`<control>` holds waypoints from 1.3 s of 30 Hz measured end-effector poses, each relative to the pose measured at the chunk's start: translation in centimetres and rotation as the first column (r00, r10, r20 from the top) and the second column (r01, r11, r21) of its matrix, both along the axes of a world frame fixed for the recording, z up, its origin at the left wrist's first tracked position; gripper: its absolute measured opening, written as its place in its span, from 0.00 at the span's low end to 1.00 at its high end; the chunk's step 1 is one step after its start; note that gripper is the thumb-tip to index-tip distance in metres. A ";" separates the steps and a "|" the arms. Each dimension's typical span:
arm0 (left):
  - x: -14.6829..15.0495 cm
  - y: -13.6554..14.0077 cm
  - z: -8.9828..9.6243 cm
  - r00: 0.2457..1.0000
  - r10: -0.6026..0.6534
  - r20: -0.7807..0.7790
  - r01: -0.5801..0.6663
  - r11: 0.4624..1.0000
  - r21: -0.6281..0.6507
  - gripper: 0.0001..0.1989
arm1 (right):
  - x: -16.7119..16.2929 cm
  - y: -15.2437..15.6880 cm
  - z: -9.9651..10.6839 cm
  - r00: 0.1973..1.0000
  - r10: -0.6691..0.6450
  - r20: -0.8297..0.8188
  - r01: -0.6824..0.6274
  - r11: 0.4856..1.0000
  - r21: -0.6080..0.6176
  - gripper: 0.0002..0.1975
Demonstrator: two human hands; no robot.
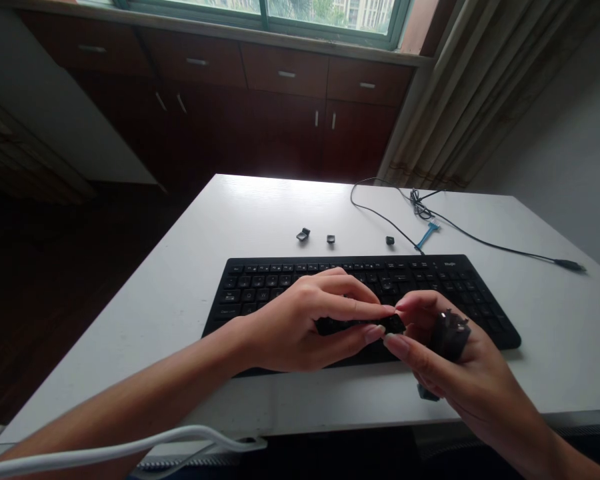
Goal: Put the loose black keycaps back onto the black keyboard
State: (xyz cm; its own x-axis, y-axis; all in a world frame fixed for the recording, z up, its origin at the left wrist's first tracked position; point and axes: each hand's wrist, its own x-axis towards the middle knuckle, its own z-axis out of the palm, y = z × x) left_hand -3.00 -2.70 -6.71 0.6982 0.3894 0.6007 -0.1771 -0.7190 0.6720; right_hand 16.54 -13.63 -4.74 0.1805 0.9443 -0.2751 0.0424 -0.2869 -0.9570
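Note:
A black computer keyboard (275, 267) lies across the white table. Over its middle, my left hand (320, 320) pinches a small black keycap (394, 325) between thumb and fingertips. My right hand (460, 367) meets it from the right, its thumb and forefinger tips at the keycap's edge. Curled in that same right hand is a dark block-like tool (450, 335) with small metal prongs on top; its lower end shows under the fingers. Both hands hide much of the lower and middle key rows. The keycap's underside cannot be made out.
Loose keycaps (331, 239) lie behind the keyboard. A black cable (500, 245) with a blue tie (427, 233) runs over the back right of the table (270, 207). A white cord (180, 435) crosses the front left, near my left forearm.

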 end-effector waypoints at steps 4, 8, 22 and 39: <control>0.0 0.1 0.0 1.000 0.003 0.008 -0.003 1.000 -0.009 0.18 | 0.6 0.0 -0.4 0.998 0.064 0.002 -0.064 0.998 0.003 0.21; 0.0 0.1 -0.1 0.999 0.034 0.022 -0.033 0.999 -0.033 0.12 | 0.7 -0.2 -0.8 0.999 0.036 -0.027 -0.035 0.999 0.012 0.20; -0.2 0.2 0.3 0.999 -0.010 0.033 0.011 0.999 -0.033 0.16 | 0.0 -1.1 -1.2 0.987 0.110 -0.119 -0.107 0.994 0.031 0.18; -0.5 0.7 -0.1 0.998 -0.055 -0.034 0.045 0.968 -0.245 0.16 | -0.2 -0.8 -0.9 0.977 0.141 -0.162 -0.142 0.990 0.005 0.19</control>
